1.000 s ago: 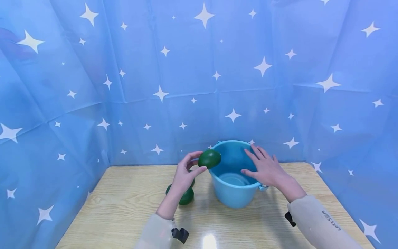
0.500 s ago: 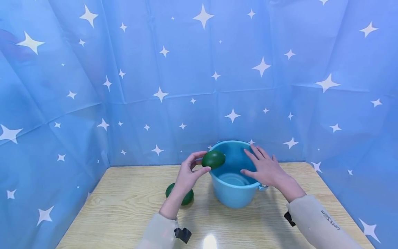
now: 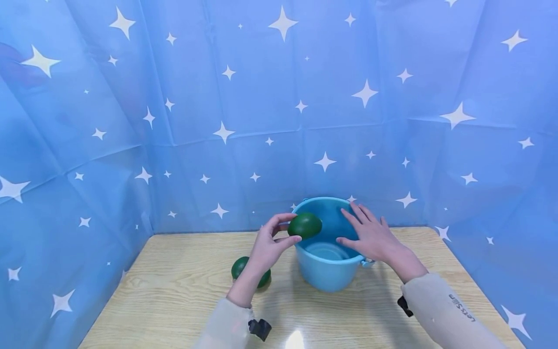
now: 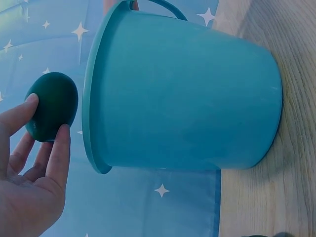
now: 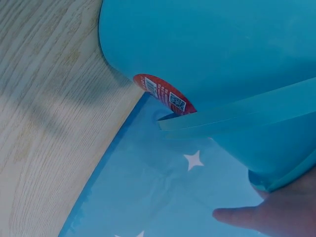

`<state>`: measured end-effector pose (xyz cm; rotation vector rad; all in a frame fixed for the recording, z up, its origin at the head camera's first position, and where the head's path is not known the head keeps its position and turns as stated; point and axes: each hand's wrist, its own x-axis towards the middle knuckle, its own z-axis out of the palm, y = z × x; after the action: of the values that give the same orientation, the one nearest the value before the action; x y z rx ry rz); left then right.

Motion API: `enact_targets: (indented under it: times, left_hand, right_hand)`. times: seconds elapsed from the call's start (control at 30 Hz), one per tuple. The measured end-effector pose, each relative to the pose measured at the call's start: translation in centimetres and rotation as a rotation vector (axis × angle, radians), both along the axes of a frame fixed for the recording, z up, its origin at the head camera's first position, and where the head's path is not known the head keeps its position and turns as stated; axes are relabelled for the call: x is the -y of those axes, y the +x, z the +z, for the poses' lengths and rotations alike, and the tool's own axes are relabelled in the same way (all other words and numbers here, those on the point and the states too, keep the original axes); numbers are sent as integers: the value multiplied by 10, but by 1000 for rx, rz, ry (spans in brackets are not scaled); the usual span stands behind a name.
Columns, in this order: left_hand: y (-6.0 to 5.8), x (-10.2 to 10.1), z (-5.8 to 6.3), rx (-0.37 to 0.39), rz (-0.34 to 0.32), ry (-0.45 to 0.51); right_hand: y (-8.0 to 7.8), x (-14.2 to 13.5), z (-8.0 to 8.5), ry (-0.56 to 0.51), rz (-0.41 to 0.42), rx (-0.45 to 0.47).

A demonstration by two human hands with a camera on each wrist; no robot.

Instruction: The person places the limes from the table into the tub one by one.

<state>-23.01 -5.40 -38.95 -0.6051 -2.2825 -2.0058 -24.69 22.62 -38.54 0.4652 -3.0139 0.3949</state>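
My left hand holds a smooth dark green oval fruit, avocado-like, pinched between thumb and fingertips. The fruit overlaps the left side of the mouth of a light blue bucket in the head view. In the left wrist view, the fruit is beside the bucket's rim, with a gap between them. My right hand lies at the bucket's right rim, fingers spread and straight. More dark green fruit lies on the table, partly hidden under my left forearm.
The bucket stands upright on a wood-grain table. Its handle hangs along its side, near a red label. A blue curtain with white stars surrounds the table at the back and sides.
My left hand has moved slightly right with the fruit, further over the bucket's mouth. My right hand keeps its place at the rim.
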Motion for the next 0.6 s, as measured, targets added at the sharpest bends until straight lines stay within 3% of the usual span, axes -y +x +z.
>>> enact_targets:
  times: [0.6]
  left_hand:
    - [4, -11, 4, -51, -32, -83]
  right_hand:
    - [0, 0, -1, 8, 1, -12]
